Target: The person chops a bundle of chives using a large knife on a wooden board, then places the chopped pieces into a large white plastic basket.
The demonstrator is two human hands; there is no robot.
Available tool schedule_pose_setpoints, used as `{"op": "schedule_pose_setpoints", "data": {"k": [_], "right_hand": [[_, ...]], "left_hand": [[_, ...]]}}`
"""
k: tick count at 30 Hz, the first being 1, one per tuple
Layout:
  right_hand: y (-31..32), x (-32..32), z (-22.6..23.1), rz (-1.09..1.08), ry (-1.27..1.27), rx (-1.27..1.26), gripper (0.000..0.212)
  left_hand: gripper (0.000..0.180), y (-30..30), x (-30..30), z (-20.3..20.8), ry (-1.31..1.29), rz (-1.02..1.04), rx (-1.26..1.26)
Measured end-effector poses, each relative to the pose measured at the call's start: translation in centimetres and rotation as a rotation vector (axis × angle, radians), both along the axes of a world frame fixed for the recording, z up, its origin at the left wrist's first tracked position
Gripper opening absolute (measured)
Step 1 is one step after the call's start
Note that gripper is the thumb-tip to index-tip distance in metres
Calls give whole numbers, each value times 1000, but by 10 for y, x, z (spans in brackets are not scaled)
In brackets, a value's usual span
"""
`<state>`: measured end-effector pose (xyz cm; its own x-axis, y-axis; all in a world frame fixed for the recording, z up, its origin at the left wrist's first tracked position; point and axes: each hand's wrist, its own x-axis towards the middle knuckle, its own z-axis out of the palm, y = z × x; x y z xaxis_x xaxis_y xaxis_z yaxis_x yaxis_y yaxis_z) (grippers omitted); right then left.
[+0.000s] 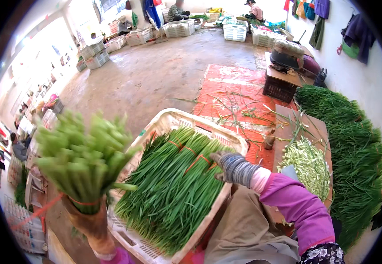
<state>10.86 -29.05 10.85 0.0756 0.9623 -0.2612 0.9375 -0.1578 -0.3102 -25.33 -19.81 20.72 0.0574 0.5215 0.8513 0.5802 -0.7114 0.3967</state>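
Raised at the left, a bundle of green stalks (83, 163) is blurred by motion, with its cut ends up and a red band round its lower part. My left hand (87, 222) is wrapped around it below the band. Between my arms, a white plastic crate (169, 115) holds several banded bundles of garlic chives (164, 189), laid side by side with their leaves toward me. In a grey glove, my right hand (232, 167) grips the rightmost bundle near its red band at the crate's right side. Its fingertips are partly hidden among the stalks.
Right of my knee, a brown board (283, 121) carries a heap of pale cut stalk ends (307, 163). A long pile of garlic chives (353, 154) lines the right wall. Loose leaves litter a red mat (226, 88). Other people sit by crates (180, 28) at the back.
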Motion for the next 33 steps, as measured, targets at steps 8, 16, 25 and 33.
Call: {"op": "schedule_pose_setpoints", "data": {"k": [8, 16, 25, 33], "right_hand": [[162, -17, -109, 255, -134, 175, 68], [295, -55, -157, 325, -198, 34, 53], [256, -52, -147, 350, -257, 59, 52], [240, -50, -151, 295, -205, 117, 59]], "left_hand": [[102, 1, -67, -93, 520, 423, -421], [83, -8, -62, -89, 604, 476, -576], [102, 45, -11, -43, 851, 441, -654], [117, 145, 111, -61, 1078, 228, -456]]}}
